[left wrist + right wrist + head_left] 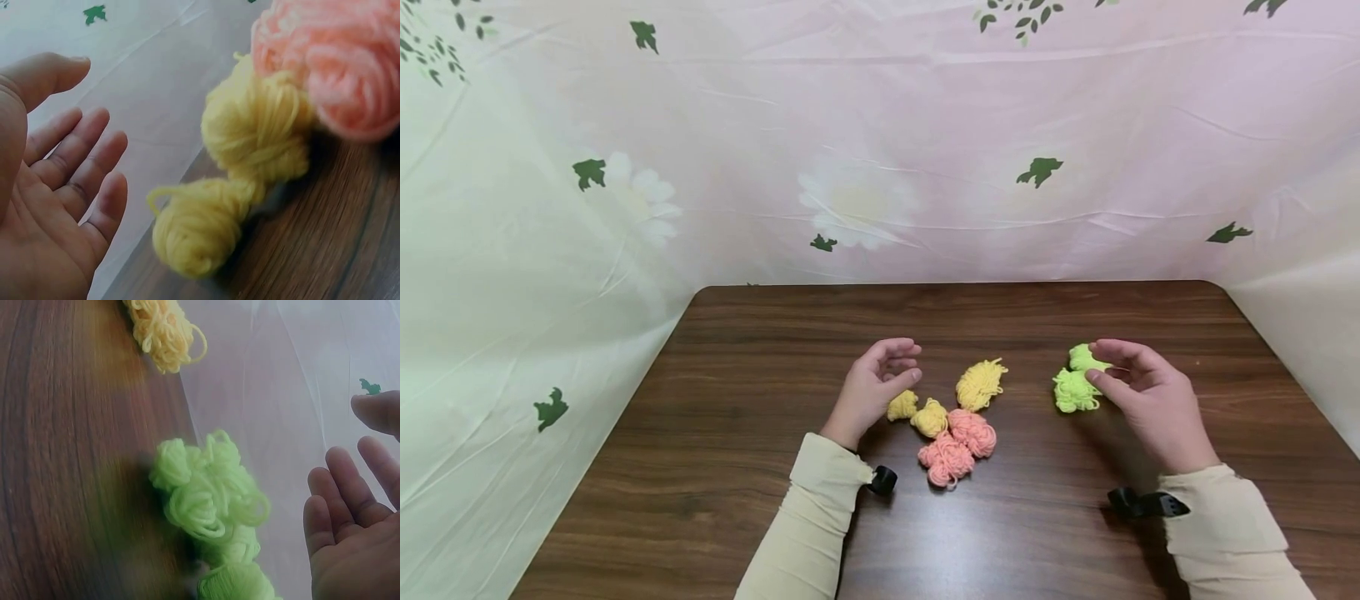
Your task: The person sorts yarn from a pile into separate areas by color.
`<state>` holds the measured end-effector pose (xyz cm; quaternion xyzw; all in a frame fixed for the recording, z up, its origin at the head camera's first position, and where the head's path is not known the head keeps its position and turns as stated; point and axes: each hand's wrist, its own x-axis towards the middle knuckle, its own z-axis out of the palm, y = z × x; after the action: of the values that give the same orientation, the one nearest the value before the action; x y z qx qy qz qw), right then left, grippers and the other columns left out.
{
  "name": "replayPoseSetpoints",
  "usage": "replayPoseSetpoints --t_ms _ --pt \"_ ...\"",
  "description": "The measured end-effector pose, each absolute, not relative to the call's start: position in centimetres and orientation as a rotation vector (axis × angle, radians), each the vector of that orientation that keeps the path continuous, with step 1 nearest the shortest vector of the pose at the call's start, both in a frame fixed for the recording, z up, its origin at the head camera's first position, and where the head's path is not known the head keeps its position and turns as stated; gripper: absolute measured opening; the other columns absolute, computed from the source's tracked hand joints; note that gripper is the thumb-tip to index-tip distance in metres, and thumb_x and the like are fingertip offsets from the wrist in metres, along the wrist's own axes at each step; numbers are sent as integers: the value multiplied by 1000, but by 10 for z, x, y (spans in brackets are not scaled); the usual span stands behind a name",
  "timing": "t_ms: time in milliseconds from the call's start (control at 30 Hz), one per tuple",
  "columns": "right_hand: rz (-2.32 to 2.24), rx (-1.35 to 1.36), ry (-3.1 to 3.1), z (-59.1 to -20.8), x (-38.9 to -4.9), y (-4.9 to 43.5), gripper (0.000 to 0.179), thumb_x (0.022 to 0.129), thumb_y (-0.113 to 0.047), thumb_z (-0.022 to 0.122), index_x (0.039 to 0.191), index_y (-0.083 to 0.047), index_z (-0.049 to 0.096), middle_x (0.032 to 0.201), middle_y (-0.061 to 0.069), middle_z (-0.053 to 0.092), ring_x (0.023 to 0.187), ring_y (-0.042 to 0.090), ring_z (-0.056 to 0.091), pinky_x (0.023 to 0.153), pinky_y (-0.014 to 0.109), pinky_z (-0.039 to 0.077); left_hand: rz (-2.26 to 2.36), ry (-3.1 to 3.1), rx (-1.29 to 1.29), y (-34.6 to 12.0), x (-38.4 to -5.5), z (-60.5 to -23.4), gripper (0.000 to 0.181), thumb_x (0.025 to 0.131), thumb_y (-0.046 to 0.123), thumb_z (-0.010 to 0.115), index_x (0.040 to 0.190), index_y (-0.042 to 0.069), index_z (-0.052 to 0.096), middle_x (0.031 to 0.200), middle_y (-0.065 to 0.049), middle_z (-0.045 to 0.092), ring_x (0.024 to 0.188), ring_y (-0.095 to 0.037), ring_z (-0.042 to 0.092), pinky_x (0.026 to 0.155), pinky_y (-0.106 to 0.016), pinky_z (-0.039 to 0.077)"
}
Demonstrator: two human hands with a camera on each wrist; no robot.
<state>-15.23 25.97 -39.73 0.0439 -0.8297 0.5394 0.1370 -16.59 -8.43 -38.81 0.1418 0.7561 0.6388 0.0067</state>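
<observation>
My left hand (880,387), fingers loosely bent and holding nothing, hovers beside a small yellow yarn ball (902,406). Next to that ball lies another yellow yarn ball (931,418), and a looser yellow yarn bundle (981,384) is farther right. Two coral-pink yarn bundles touch each other, the upper pink bundle (973,433) and the lower pink bundle (946,460). On the right, my right hand (1153,400) hangs with relaxed fingers just beside the bright green yarn (1075,392). The right wrist view shows the green yarn (212,494) apart from the palm, with nothing held.
All the yarn lies on a dark wood-grain table (760,517). Behind and to the sides hangs a pale floral cloth (925,125), close to the table's back edge. Dark bands circle both wrists, such as the right wristband (1146,503).
</observation>
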Motion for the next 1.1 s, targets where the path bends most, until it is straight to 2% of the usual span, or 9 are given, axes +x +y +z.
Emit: replayPoseSetpoints --t_ms 233,500,700,900,1100 --pt "1541 208 -2411 -398 -151 252 37 84 -12 69 119 -5 58 113 1 61 99 13 57 75 11 45 1941 2369 433 -94 -171 -393 40 87 9 65 124 1 52 121 -15 58 109 -31 54 85 -45 44" --pt "1530 257 -2450 -397 -149 240 36 84 -13 70 118 -8 59 113 4 61 98 13 57 74 12 46 1946 2338 372 -107 -184 -422 41 85 12 68 123 8 55 118 -5 61 106 -22 57 87 -35 47" --pt "1549 284 -2439 -395 -148 231 35 82 -8 71 115 -7 60 110 -2 62 93 15 58 71 14 48 1938 2262 391 -112 -187 -430 44 85 8 67 126 0 51 121 -14 58 104 -25 58 82 -30 50" --pt "1548 311 -2465 -400 -149 228 35 82 -9 71 116 -9 60 113 7 60 95 15 58 73 14 47 1899 2251 372 -114 -190 -439 45 86 11 67 126 0 51 121 -12 59 103 -24 58 82 -29 50" --pt "1539 325 -2474 -402 -148 224 36 82 -9 71 116 -11 60 113 7 60 98 9 57 76 14 46 1868 2261 385 -114 -189 -445 45 86 13 67 126 1 51 120 -13 59 101 -21 59 78 -27 51"
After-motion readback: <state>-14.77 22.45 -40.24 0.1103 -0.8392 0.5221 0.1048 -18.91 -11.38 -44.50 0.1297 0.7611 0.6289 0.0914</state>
